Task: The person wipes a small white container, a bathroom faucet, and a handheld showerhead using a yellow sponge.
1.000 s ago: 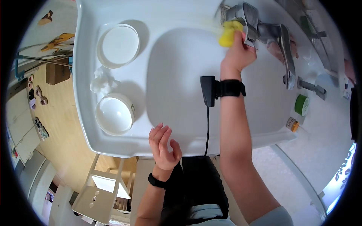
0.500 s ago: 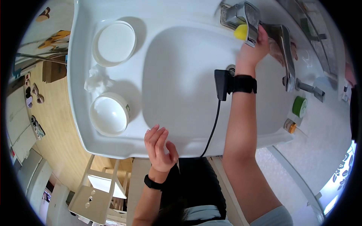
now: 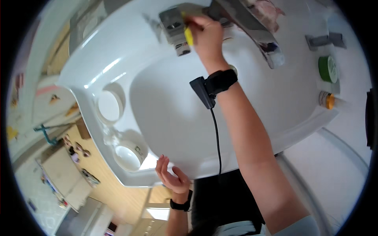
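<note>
Head view: right hand (image 3: 208,39) pinched yellow sponge (image 3: 189,36), long axis near-far, beside boxy grey-metal tap (image 3: 173,26); left hand (image 3: 172,177) lay open, well apart.

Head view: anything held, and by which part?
Yes: a yellow sponge, in the right hand, gripped by the side toward the palm; exact finger placement is too blurred to tell. The left hand holds nothing.

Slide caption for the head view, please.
Right hand holding a small yellow sponge-like piece at a silver metal faucet above a glossy white basin; left hand empty.
</note>
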A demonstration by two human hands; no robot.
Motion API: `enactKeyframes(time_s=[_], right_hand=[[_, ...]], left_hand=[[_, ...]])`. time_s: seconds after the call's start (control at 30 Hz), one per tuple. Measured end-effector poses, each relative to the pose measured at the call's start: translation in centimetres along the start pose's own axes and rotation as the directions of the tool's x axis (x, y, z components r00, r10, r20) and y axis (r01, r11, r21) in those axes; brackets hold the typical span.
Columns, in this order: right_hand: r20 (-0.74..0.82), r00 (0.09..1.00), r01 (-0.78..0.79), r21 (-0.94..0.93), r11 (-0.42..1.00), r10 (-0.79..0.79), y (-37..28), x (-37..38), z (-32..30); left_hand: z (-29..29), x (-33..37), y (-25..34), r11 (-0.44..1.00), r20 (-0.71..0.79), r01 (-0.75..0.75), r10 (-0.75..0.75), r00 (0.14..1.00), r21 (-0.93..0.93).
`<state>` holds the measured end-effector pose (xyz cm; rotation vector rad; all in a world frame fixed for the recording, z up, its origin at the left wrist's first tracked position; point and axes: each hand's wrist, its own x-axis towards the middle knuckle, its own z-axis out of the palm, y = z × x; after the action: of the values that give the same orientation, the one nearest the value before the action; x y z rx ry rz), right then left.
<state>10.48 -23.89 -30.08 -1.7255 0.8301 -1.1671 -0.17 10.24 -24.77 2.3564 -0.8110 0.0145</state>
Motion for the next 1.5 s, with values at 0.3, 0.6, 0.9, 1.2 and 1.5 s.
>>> enactKeyframes(time_s=[0.3,0.6,0.9,1.2,1.5], right_hand=[[-0.034,0.993,-0.103,0.202,0.974,0.112,-1.9,-0.8,-0.7],[0.046,0.981,-0.195,0.216,0.957,0.190,-2.9,-1.5,-1.4],[0.010,0.989,-0.147,0.261,0.954,0.150,-2.9,-0.3,-1.6],[0.073,0.995,-0.079,0.219,0.973,0.065,-4.5,-1.7,-2.6],[-0.088,0.990,-0.096,0.114,0.989,0.106,-4.9,-3.2,-0.5]], left_hand=[[0.2,0.2,0.4,0.998,0.049,-0.064,0.063,0.997,0.022],[0.2,-0.1,-0.2,0.999,0.078,-0.035,0.032,0.996,0.034],[0.3,0.1,0.1,0.998,0.094,-0.043,0.039,0.995,0.044],[0.1,0.2,0.0,0.999,0.100,-0.039,0.035,0.994,0.038],[0.2,0.0,-0.3,0.998,0.129,-0.048,0.043,0.991,0.040]])
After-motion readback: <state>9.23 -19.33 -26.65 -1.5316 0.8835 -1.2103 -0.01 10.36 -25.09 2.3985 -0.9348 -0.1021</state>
